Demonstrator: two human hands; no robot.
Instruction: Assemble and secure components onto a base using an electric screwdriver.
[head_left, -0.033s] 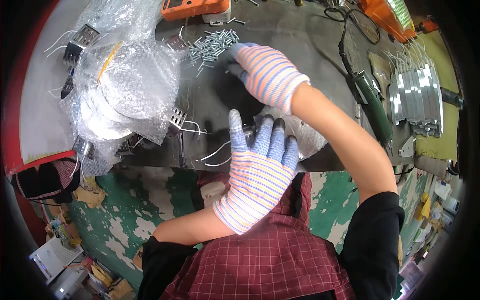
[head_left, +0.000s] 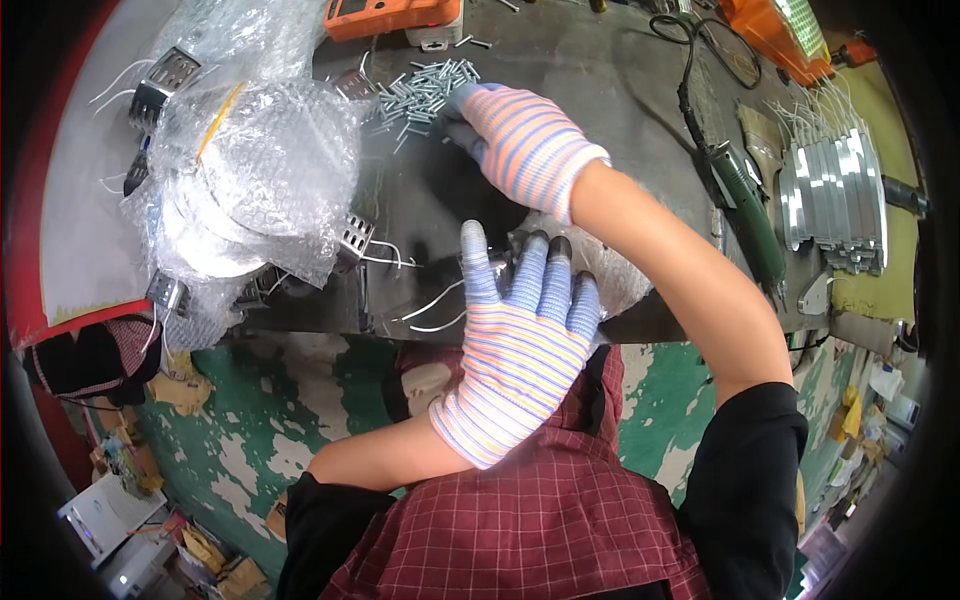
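My right hand (head_left: 530,140), in a striped knit glove with grey-blue fingers, reaches to the right edge of a pile of small silvery screws (head_left: 425,92). Its fingers are bent and drawn together; what they pinch, if anything, I cannot make out. My left hand (head_left: 525,350), gloved alike, lies nearer the table's front edge with fingers stretched and spread. Beneath these fingers is a dark, partly hidden part. Two white wires (head_left: 432,310) run out to the left beside it. Clear plastic wrap (head_left: 610,275) lies just right of the fingertips.
On the left stands a large bubble-wrapped bundle (head_left: 260,180) with perforated metal boxes (head_left: 357,236) and wires around it. A green power tool (head_left: 745,210) with a black cord lies right, beside stacked metal strips (head_left: 830,200). An orange-cased device (head_left: 390,15) sits at the back.
My right hand has shifted slightly left, closer against the screw pile. My left hand stays nearly in place.
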